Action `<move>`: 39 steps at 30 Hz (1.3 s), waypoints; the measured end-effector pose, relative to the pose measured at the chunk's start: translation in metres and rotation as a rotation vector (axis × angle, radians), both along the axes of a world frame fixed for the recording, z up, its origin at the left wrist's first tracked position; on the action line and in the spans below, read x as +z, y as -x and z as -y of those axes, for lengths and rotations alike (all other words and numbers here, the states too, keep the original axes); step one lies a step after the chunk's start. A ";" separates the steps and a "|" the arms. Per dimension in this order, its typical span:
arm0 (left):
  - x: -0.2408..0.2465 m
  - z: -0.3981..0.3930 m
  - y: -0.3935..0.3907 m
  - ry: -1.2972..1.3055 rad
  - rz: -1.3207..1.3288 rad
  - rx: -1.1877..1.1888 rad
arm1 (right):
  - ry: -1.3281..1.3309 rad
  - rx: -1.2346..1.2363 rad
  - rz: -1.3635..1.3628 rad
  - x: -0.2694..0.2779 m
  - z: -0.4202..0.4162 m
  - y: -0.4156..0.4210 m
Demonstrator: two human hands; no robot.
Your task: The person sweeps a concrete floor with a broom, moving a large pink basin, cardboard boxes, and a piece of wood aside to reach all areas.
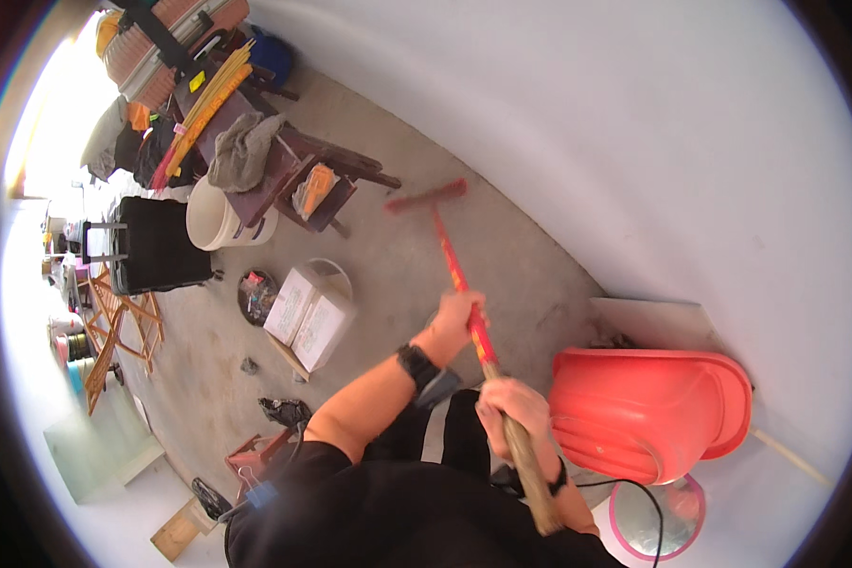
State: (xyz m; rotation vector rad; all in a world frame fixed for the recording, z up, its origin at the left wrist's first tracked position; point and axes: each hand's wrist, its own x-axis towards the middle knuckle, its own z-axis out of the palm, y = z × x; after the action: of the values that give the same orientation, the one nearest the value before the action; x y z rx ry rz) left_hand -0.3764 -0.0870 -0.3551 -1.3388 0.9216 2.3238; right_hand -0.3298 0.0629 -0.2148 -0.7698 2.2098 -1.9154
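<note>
A long broom with a red-wrapped upper handle [449, 248] runs from my body out toward the wall. Its narrow red head [426, 197], slightly blurred, is at floor level near the wall's base. My left hand [461, 316] grips the red part of the shaft, farther from me. Closer to my body, my right hand [515, 412] is wrapped around the shaft where bare wood begins. The wooden butt end [536, 497] sticks out past my right wrist. Both wrists wear dark bands.
A red plastic tub [639, 412] lies tipped beside my right arm. Left of the broom are a cardboard box [309, 319], a round pan of litter [258, 297], a white bucket [209, 216] and a black suitcase [157, 245]. A dark wooden bench [255, 202] bears a grey cloth [245, 153].
</note>
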 end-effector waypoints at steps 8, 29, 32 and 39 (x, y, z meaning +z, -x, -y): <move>-0.062 -0.010 -0.033 -0.324 -0.020 0.032 | 0.001 -0.065 0.206 -0.015 -0.014 -0.026; -0.108 0.095 0.077 -0.220 -0.055 0.578 | 0.227 -0.001 0.522 -0.086 0.053 0.108; -0.113 0.077 0.087 -0.111 0.083 0.483 | 0.310 -0.277 0.777 -0.081 0.056 0.102; -0.052 -0.006 0.012 -0.113 0.255 0.239 | 0.402 -0.460 0.848 -0.030 -0.007 0.009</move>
State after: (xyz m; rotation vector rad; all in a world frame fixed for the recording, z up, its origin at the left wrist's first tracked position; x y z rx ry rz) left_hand -0.3887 -0.0814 -0.4070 -1.7268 0.5706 2.2589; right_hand -0.3392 0.0700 -0.2450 0.5283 1.5519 -2.2977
